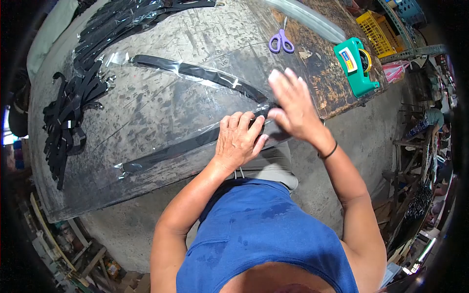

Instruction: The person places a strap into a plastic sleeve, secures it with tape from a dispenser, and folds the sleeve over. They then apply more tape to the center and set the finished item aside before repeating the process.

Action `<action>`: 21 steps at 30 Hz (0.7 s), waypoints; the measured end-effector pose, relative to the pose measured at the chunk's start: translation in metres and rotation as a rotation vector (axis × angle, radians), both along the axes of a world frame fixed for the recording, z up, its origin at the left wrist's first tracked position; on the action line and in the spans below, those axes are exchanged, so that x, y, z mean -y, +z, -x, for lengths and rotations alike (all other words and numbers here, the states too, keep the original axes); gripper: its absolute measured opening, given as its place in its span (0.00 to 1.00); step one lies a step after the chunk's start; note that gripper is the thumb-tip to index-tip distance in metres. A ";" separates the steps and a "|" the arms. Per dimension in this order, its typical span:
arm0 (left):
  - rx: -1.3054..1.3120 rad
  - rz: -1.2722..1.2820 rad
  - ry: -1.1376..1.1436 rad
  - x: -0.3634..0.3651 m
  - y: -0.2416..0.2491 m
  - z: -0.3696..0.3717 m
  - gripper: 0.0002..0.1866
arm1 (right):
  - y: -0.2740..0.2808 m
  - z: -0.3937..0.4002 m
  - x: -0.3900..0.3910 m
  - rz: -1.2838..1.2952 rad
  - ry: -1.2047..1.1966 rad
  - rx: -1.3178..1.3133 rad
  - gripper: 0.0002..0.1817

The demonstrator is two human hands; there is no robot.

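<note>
A long black strap in a clear plastic sleeve (171,150) lies along the table's near edge. My left hand (237,140) rests on its right-hand part, fingers laid over it and slightly apart, covering that stretch. Just to the right, my right hand (295,105) is raised with fingers stretched out, slightly blurred, near the strap's right end; I see nothing held in it. A second black strap in clear plastic (198,72) lies farther back, its right end close to my right hand.
Loose black straps (71,115) lie piled at the left, with sleeved ones (127,22) behind. Purple scissors (281,41), clear plastic sleeves (312,19) and a green tape dispenser (359,73) sit on the worn table (146,110). A yellow crate (376,34) stands beyond.
</note>
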State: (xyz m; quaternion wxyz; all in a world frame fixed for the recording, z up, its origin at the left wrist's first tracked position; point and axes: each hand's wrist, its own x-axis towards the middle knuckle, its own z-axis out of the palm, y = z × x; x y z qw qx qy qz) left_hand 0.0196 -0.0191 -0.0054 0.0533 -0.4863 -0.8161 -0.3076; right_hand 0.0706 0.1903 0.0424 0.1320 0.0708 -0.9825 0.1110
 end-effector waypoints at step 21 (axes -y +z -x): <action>-0.020 -0.004 0.017 0.000 0.000 0.000 0.27 | 0.010 -0.030 -0.005 -0.038 -0.098 0.108 0.45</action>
